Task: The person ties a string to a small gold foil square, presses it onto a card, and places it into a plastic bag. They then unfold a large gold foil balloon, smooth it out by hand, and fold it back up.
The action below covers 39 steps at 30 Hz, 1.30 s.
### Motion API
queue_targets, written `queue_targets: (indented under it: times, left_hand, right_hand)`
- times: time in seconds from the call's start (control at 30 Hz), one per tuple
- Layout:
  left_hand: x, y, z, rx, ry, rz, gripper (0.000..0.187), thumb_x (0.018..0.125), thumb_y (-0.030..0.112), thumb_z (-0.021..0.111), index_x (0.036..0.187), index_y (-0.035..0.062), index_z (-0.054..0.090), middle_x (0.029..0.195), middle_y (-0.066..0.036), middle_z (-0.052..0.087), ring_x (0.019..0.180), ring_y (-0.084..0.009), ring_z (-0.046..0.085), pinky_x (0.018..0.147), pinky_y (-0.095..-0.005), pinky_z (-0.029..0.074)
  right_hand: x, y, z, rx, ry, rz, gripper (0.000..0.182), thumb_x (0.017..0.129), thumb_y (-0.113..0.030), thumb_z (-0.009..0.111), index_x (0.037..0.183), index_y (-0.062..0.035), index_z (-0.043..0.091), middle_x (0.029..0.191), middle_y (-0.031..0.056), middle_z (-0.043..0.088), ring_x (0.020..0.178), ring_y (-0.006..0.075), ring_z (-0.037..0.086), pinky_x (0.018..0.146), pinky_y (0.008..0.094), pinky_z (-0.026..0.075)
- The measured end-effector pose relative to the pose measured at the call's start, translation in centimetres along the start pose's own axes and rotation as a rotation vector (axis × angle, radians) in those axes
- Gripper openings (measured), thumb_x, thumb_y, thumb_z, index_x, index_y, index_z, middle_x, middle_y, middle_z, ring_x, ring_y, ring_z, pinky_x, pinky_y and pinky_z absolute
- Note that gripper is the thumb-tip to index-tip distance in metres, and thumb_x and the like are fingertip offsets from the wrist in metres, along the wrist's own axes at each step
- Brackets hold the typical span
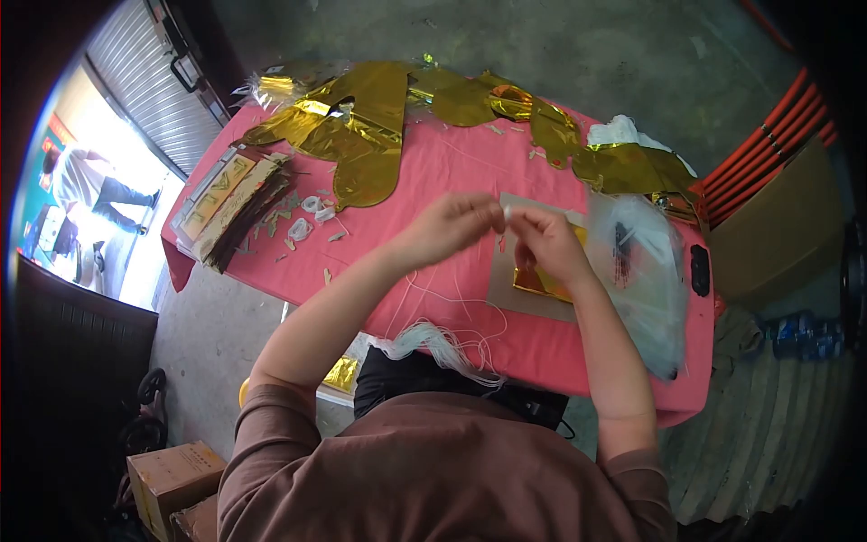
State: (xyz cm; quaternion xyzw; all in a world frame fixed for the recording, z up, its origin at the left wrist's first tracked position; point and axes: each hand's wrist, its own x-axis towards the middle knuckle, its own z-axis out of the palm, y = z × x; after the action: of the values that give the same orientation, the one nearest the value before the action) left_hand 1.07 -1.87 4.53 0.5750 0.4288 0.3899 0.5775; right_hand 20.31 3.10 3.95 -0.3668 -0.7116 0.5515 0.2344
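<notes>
Above the pink-covered table, my left hand (459, 226) and my right hand (549, 242) meet at their fingertips, both closed in a pinch. A small white bit (508, 210) shows between them, too small to name. A bundle of white string (433, 343) lies at the near table edge, its loose loops trailing up behind my left forearm. Below my right hand is a shiny gold foil piece (542, 285) on a grey board (501, 294), partly covered by my hand and forearm.
Gold foil balloons (370, 135) line the far side of the pink table (442, 163). At left are a stack of card-backed packets (230, 208), small string coils (313, 210) and paper scraps. Clear plastic bags (646, 271) and a black object (700, 269) lie right. A person stands outside the doorway.
</notes>
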Motion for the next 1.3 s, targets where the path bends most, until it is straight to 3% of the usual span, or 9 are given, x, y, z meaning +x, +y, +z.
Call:
queue_targets:
  times: [0.1, 0.23, 0.33, 0.43, 0.53, 0.63, 0.73, 1.1, 1.3]
  left_hand:
    - [0.2, -0.9, -0.6, 0.08, 0.055, 0.109, 0.028, 0.096, 0.025, 0.044, 0.09, 0.0033, 0.06, 0.074, 0.003, 0.054, 0.071, -0.0049, 0.048, 0.063, -0.0231, 0.041]
    - [-0.6, 0.4, 0.9, 0.181, -0.002, 0.048, 0.027, 0.096, 0.024, 0.045, 0.09, 0.003, 0.06, 0.076, 0.002, 0.055, 0.072, -0.0059, 0.049, 0.065, -0.0232, 0.042]
    - [0.5, -0.7, -1.4, -0.02, 0.04, 0.106, 0.024, 0.096, 0.028, 0.045, 0.09, 0.0081, 0.057, 0.07, 0.007, 0.048, 0.062, -0.0016, 0.042, 0.054, -0.019, 0.035]
    - [0.2, -1.6, 0.5, 0.313, -0.021, 0.223, 0.024, 0.096, 0.028, 0.045, 0.088, 0.0083, 0.057, 0.069, 0.006, 0.047, 0.06, -0.0015, 0.04, 0.053, -0.0191, 0.034]
    - [0.2, -0.8, -0.4, 0.132, -0.006, 0.108, 0.022, 0.096, 0.025, 0.044, 0.087, 0.0086, 0.056, 0.067, 0.007, 0.045, 0.056, -0.0011, 0.038, 0.051, -0.0181, 0.032]
    - [0.3, -1.6, -0.5, 0.062, 0.033, 0.112, 0.022, 0.096, 0.025, 0.044, 0.088, 0.0082, 0.056, 0.066, 0.007, 0.044, 0.056, -0.001, 0.037, 0.05, -0.0178, 0.032]
    - [0.0, -2.3, 0.3, -0.008, 0.024, 0.047, 0.023, 0.096, 0.024, 0.044, 0.088, 0.007, 0.056, 0.064, 0.007, 0.042, 0.054, -0.001, 0.036, 0.048, -0.0178, 0.031]
    - [0.2, -2.3, 0.0, 0.643, 0.235, 0.247, 0.02, 0.088, 0.012, 0.053, 0.075, -0.0026, 0.058, 0.061, 0.0, 0.055, 0.059, -0.0051, 0.05, 0.052, -0.0244, 0.041]
    - [0.6, -2.9, -1.0, 0.339, 0.164, 0.201, 0.013, 0.089, 0.01, 0.051, 0.091, -0.0011, 0.057, 0.074, -0.001, 0.059, 0.063, -0.0066, 0.053, 0.059, -0.0226, 0.044]
  right_hand:
    - [-1.3, -0.3, 0.4, 0.521, -0.253, -0.087, 0.023, 0.095, -0.015, 0.046, 0.105, -0.0011, 0.061, 0.076, 0.0052, 0.064, 0.049, 0.0084, 0.056, 0.046, 0.0202, 0.044]
    - [0.2, 0.2, 0.3, 0.033, 0.02, -0.142, 0.021, 0.093, -0.012, 0.047, 0.105, 0.0, 0.06, 0.078, 0.0069, 0.065, 0.048, 0.0092, 0.055, 0.046, 0.0213, 0.044]
    - [-1.1, -0.2, 0.1, 0.43, -0.291, -0.041, 0.021, 0.093, -0.013, 0.048, 0.103, 0.0002, 0.061, 0.081, 0.0057, 0.066, 0.052, 0.0074, 0.055, 0.046, 0.0204, 0.044]
    - [0.0, -0.9, 0.7, 0.524, -0.018, -0.227, 0.021, 0.093, -0.013, 0.049, 0.103, 0.0003, 0.061, 0.082, 0.005, 0.066, 0.051, 0.0071, 0.055, 0.046, 0.0201, 0.043]
    - [0.0, 0.3, 0.9, 0.032, 0.026, -0.141, 0.022, 0.093, -0.013, 0.048, 0.105, -0.0002, 0.061, 0.089, 0.0071, 0.067, 0.049, 0.0073, 0.054, 0.046, 0.0194, 0.043]
    - [-0.4, 0.4, 0.6, 0.354, -0.243, -0.112, 0.024, 0.093, -0.012, 0.047, 0.109, -0.0005, 0.06, 0.087, 0.005, 0.067, 0.049, 0.0069, 0.054, 0.045, 0.0184, 0.042]
    - [0.3, 0.2, 0.6, 0.562, -0.079, -0.151, 0.025, 0.093, -0.01, 0.046, 0.112, 0.0003, 0.059, 0.098, 0.0073, 0.065, 0.052, 0.0078, 0.057, 0.045, 0.0177, 0.042]
    - [0.7, 2.1, 2.4, 0.087, 0.023, -0.153, 0.015, 0.091, -0.008, 0.051, 0.099, -0.0009, 0.061, 0.078, 0.0008, 0.063, 0.055, 0.0059, 0.057, 0.047, 0.019, 0.042]
    - [0.0, 1.5, 1.7, 0.405, -0.209, -0.039, 0.017, 0.093, -0.016, 0.05, 0.09, -0.002, 0.058, 0.074, 0.0027, 0.06, 0.059, 0.0104, 0.058, 0.054, 0.0224, 0.047]
